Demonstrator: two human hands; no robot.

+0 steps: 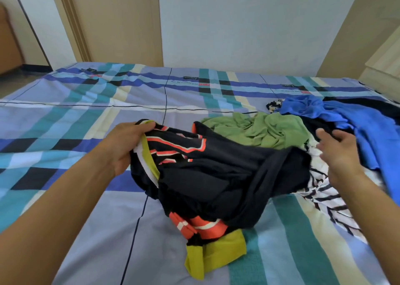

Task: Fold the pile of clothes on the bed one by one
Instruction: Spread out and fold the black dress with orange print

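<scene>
A black garment (216,172) with orange-red, white and yellow-green trim lies crumpled in the middle of the bed. My left hand (127,144) grips its yellow-green edge at the left end, fingers curled over the cloth. My right hand (337,152) hovers above the right end of the garment with fingers spread and relaxed, holding nothing. To the right lies the pile: a green garment (266,129), a blue garment (346,118), a black-and-white striped one (329,196) and some dark cloth beneath them.
The bed has a plaid sheet (86,116) in blue, teal, cream and black. Beyond it stand a pale wall (249,25) and a beige door frame (75,20). The bed's left edge meets the floor at the far left.
</scene>
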